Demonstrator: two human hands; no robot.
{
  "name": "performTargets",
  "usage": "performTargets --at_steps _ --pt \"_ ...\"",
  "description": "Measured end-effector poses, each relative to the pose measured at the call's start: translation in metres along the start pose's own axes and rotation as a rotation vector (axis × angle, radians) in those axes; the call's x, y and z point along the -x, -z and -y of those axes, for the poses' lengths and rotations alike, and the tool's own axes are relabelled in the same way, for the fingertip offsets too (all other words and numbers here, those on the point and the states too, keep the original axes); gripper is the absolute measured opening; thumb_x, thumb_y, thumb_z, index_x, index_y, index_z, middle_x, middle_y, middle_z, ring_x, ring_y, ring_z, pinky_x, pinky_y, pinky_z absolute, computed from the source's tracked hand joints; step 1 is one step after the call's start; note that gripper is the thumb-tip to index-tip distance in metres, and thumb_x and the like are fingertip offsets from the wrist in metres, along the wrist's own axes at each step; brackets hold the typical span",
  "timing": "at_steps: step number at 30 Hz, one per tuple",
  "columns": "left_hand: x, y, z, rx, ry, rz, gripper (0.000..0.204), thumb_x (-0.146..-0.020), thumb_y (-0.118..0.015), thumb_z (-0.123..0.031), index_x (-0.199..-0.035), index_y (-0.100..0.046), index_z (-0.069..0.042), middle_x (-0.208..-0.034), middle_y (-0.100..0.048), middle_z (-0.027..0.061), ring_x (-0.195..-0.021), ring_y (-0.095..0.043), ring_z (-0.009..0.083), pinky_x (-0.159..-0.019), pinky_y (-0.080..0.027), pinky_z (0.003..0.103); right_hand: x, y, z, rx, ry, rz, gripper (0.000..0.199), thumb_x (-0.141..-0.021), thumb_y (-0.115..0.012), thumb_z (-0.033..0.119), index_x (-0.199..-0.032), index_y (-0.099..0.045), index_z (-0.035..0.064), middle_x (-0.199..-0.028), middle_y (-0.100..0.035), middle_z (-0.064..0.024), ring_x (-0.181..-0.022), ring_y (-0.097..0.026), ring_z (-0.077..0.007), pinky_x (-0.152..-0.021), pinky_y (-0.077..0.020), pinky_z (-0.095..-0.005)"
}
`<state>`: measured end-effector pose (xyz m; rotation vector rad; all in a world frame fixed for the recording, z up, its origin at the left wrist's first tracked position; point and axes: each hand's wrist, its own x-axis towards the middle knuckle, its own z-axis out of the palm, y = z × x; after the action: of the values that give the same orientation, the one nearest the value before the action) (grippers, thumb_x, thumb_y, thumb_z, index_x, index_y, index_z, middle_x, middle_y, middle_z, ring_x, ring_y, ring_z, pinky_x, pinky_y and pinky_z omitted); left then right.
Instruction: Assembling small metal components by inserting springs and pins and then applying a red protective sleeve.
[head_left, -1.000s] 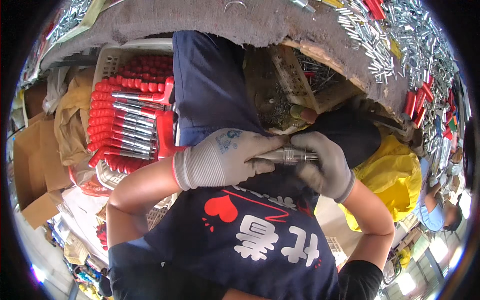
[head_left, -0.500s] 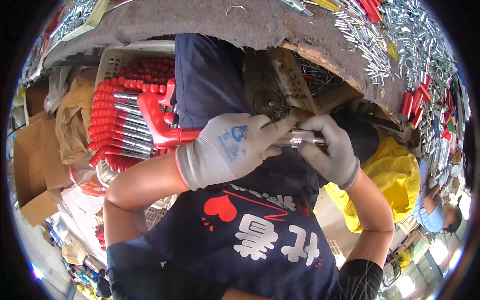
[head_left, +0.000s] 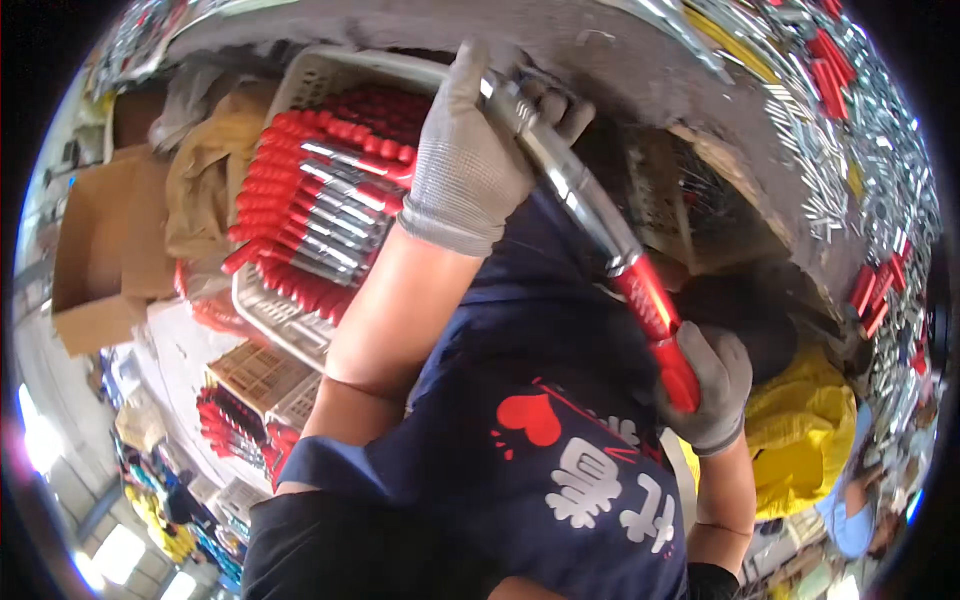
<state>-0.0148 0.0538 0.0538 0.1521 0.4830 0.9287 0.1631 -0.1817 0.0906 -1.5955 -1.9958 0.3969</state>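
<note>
I have both gloved hands on one long ratchet wrench with a bright steel shaft and a red rubber grip. My left hand in its grey knit glove is clamped around the steel head end, up near the rim of the grey work surface, fingers curled over the top. My right hand in a grey glove is closed on the lower end of the red grip, down in front of my navy printed T-shirt. The two hands are well apart, one at each end, and the tool runs diagonally between them.

By my reading the wrench is assembled as one piece and now being held out at full length, perhaps for a check or for setting aside. The pale plastic basket of finished red-handled wrenches just left of my left forearm is already well stocked, and the loose steel shafts and red grips piled along the right edge of the bench suggest plenty remain.

Half a second ago my hands were close together at chest height around the steel end; since then the left has risen toward the bench and the right has slid down to the grip.
</note>
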Motion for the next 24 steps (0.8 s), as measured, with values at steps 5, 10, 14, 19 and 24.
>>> performTargets --at_steps 5,10,14,19,24 --pt "-0.019 0.049 0.121 0.326 0.275 -0.083 0.015 -0.088 -0.055 -0.025 -0.089 -0.056 -0.009 -0.062 -0.052 0.0026 -0.067 -0.057 0.0232 -0.097 -0.041 0.051 0.033 -0.01 -0.011 -1.691 -1.285 -0.376 0.046 -0.084 -0.059 0.036 -0.113 -0.05 0.0012 -0.064 -0.048 -0.0014 -0.053 -0.047 -0.0131 -0.053 -0.0429 -0.0314" --pt "-0.034 0.09 0.224 -0.061 0.765 -0.509 0.047 -0.092 -0.046 -0.054 -0.101 -0.061 -0.011 -0.089 -0.065 0.0081 -0.085 -0.063 0.0286 -0.088 -0.05 0.048 0.052 -0.053 -0.037 -1.305 -1.405 -0.458 0.033 -0.086 -0.059 0.022 -0.111 -0.055 0.0015 -0.078 -0.057 -0.0028 -0.06 -0.054 -0.0128 -0.056 -0.0455 -0.027" --pt "-0.041 0.121 0.252 -0.116 0.935 -0.594 0.045 -0.096 -0.039 -0.049 -0.111 -0.061 -0.012 -0.102 -0.066 0.0074 -0.092 -0.064 0.0294 -0.093 -0.048 0.048 0.066 -0.086 -0.053 -0.685 -1.379 -0.258 0.049 -0.081 -0.066 0.007 -0.126 -0.052 -0.0029 -0.098 -0.063 -0.0051 -0.08 -0.058 -0.01 -0.073 -0.048 -0.024" --pt "-0.049 0.128 0.267 -0.515 0.854 -0.495 0.041 -0.096 -0.039 -0.046 -0.11 -0.061 -0.014 -0.1 -0.067 0.0074 -0.09 -0.065 0.0283 -0.088 -0.049 0.047 0.073 -0.096 -0.068 -0.586 -1.404 -0.112 0.047 -0.08 -0.068 0.009 -0.123 -0.055 -0.0037 -0.104 -0.065 -0.0089 -0.091 -0.06 -0.0137 -0.083 -0.0472 -0.0267" --pt "-0.07 0.143 0.272 -0.919 0.727 -0.359 0.037 -0.096 -0.04 -0.042 -0.109 -0.062 -0.015 -0.099 -0.067 0.0074 -0.088 -0.065 0.0272 -0.083 -0.05 0.047 0.068 -0.106 -0.083 -0.578 -1.402 -0.08 0.049 -0.079 -0.069 0.011 -0.123 -0.054 -0.0041 -0.104 -0.066 -0.0109 -0.093 -0.061 -0.0147 -0.084 -0.047 -0.0269"
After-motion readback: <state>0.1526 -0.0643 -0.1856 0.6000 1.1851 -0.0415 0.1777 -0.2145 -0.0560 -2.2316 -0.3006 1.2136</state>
